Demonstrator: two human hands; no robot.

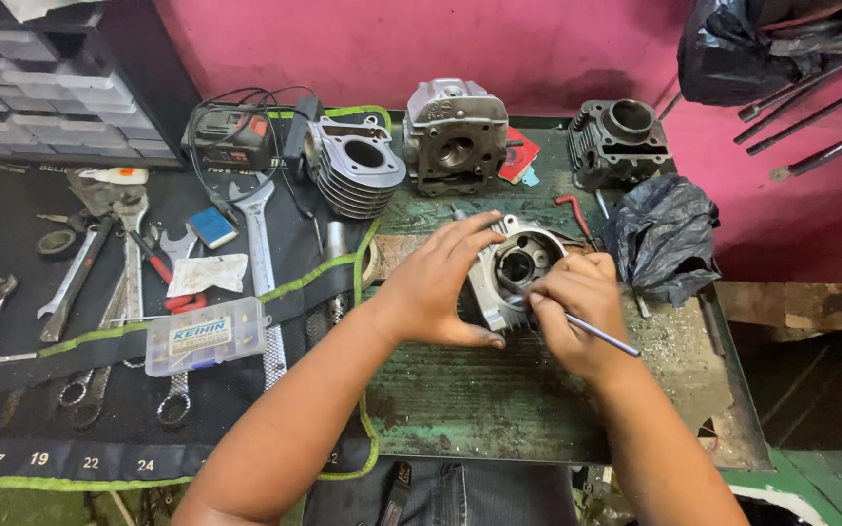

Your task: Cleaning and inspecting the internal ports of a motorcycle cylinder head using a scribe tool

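Note:
My left hand point(438, 282) grips the left side of a small silver engine cylinder head point(518, 255) that rests on the worn green workbench point(479, 399). My right hand point(577, 317) holds a thin metal rod point(596, 334) like a pen, its tip pointing into the head's round opening. Both forearms reach in from the bottom of the view.
A finned cylinder point(355, 173), a second cylinder head point(454, 131) and a dark cylinder point(621, 141) stand at the back. A black tool roll point(70, 409) with several spanners and a clear parts box point(205, 336) lies left. A crumpled black bag point(663, 237) sits right.

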